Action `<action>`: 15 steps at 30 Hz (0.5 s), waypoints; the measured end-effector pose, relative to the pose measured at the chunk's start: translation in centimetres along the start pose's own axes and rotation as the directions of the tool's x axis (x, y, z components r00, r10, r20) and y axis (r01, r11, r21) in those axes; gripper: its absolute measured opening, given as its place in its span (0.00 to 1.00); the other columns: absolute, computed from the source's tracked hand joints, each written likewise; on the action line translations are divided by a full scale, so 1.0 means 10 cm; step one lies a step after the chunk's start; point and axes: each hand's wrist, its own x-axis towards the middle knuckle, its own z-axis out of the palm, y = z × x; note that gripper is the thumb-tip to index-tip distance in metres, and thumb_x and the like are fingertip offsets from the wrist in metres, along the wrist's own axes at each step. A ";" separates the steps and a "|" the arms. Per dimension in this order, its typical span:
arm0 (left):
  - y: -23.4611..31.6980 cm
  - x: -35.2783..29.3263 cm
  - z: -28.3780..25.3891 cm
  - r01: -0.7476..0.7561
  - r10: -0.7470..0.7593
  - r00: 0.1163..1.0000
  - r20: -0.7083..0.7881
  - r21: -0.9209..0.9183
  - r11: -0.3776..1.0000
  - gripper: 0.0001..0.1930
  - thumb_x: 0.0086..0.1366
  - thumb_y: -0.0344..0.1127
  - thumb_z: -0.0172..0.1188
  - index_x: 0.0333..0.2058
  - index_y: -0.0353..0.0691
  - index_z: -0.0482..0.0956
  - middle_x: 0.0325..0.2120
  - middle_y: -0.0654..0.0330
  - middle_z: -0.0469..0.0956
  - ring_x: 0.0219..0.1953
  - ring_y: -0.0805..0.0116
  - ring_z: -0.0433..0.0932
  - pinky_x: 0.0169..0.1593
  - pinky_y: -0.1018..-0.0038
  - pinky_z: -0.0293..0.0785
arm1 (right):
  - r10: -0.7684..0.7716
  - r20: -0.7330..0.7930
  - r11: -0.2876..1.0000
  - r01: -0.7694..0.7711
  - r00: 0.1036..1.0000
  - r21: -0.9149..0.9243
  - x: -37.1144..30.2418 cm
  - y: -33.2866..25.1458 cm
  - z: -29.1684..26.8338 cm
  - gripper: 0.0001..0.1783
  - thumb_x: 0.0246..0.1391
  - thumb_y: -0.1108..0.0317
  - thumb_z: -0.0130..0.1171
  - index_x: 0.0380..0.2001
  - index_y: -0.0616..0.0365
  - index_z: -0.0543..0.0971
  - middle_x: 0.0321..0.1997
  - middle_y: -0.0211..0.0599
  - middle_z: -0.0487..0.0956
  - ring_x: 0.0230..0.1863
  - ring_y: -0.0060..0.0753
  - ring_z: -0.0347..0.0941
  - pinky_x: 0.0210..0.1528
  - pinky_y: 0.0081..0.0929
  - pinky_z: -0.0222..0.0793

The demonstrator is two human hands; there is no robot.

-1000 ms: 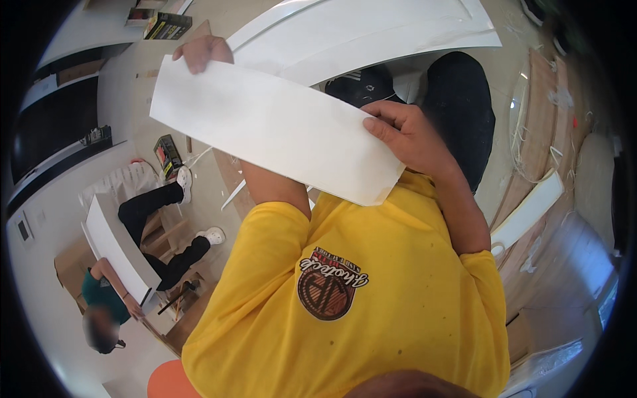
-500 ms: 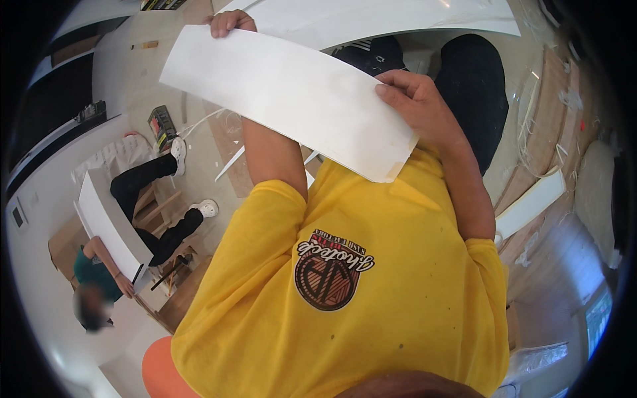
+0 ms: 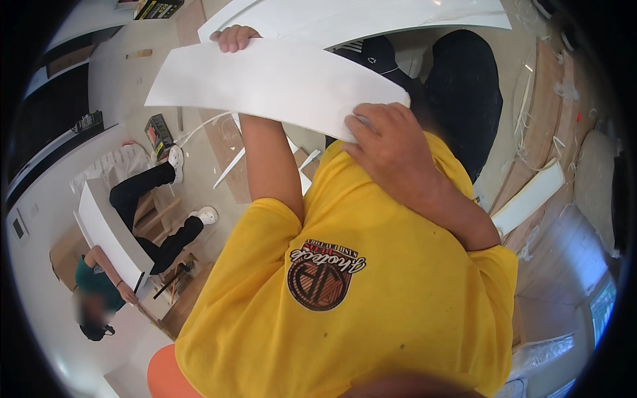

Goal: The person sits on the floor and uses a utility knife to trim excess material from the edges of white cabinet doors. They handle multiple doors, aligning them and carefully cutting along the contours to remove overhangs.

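A long white panel (image 3: 265, 79) slants across in front of my chest, its plain face turned up. At its far left edge my left hand (image 3: 235, 38) grips it, fingers curled over the edge and the thumb hidden beneath. My right hand (image 3: 391, 142) closes on the panel's right end, its bent fingers lying on the near corner and the thumb by the near edge. That hand covers the corner, so anything else under its fingers is hidden.
A larger white board (image 3: 398, 21) lies beyond my dark-trousered legs. At left another person (image 3: 99, 275) holds a white panel (image 3: 109, 229). Wooden planks (image 3: 541, 126) with loose strips and a white piece (image 3: 531, 196) lie at right. Boxes (image 3: 158, 134) stand on the floor.
My right hand has shifted left and nearer, from the panel's far edge to its near right corner. The panel's right end has risen in the picture. My left hand keeps its grip.
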 end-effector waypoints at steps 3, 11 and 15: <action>-0.01 -0.02 0.25 -0.082 0.081 0.996 0.037 0.031 0.996 0.12 0.70 0.39 0.49 0.42 0.36 0.70 0.25 0.65 0.63 0.27 0.68 0.63 0.37 0.71 0.66 | -0.129 -0.262 0.991 0.135 0.956 0.006 0.01 0.14 0.05 0.17 0.52 0.68 0.66 0.45 0.60 0.81 0.47 0.37 0.78 0.47 0.39 0.77 0.54 0.39 0.71; -0.15 0.12 0.75 -0.092 0.090 0.975 0.201 0.000 0.996 0.11 0.73 0.35 0.42 0.44 0.37 0.71 0.24 0.66 0.61 0.25 0.70 0.62 0.36 0.73 0.66 | -0.290 -0.494 0.957 0.248 0.820 -0.151 0.05 0.28 -0.05 0.14 0.49 0.70 0.66 0.42 0.59 0.84 0.46 0.33 0.81 0.47 0.33 0.79 0.59 0.42 0.72; -0.21 0.09 0.86 -0.116 0.114 0.975 0.189 0.001 0.993 0.10 0.74 0.34 0.42 0.43 0.38 0.71 0.23 0.66 0.61 0.24 0.71 0.62 0.34 0.73 0.65 | -0.325 -0.533 0.945 0.295 0.781 -0.144 0.03 0.25 -0.07 0.12 0.47 0.70 0.67 0.38 0.57 0.84 0.43 0.31 0.81 0.45 0.30 0.80 0.59 0.43 0.72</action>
